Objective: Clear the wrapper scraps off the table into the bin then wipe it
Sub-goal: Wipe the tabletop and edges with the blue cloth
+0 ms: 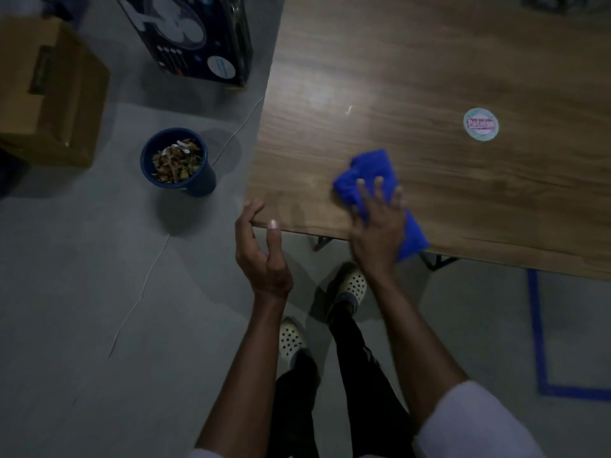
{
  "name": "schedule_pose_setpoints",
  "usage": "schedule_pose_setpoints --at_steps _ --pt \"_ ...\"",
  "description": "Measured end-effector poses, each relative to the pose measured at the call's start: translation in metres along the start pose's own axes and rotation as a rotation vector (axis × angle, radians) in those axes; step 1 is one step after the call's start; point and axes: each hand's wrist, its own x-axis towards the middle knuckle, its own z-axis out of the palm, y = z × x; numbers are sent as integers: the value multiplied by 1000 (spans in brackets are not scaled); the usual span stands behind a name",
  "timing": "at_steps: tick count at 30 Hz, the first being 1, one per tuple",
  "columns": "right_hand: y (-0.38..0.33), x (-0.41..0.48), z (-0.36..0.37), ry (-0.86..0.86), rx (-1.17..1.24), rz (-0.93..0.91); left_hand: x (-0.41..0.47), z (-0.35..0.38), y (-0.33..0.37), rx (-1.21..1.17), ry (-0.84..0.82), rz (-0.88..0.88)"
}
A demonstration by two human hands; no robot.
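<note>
The right hand (377,226) presses flat, fingers spread, on the blue cloth (367,171) at the surface's (429,77) near edge. The left hand (261,256), loosely curled and empty, is at the near-left corner. The scrap-filled bin (202,186) stands on the floor, left.

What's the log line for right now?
step: wipe | right hand presses blue cloth on table | left hand open by table edge | bin holds scraps

Dark fan box (185,38) standing on grey floor (82,292), brown cardboard box (49,94) to its left, thin white cord (145,279) trailing across the floor, blue tape lines (537,328), pale perforated clogs (350,285), round sticker (481,124) with pink lettering.
</note>
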Motion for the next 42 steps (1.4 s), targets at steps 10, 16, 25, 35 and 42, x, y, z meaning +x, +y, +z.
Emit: schedule_pose_setpoints --at_steps 10,16,25,35,42 --pt "-137 -5 1 -565 391 -687 11 -32 24 206 7 184" --pt "-64 16 12 -463 147 -972 7 16 40 262 7 239" --pt "-61 186 46 -442 -116 -651 74 99 6 500 -97 192" --pt "-68 263 51 -388 -149 -411 96 116 -1 699 -98 26" --pt "-53 240 66 -522 -154 -914 153 169 22 346 44 -182"
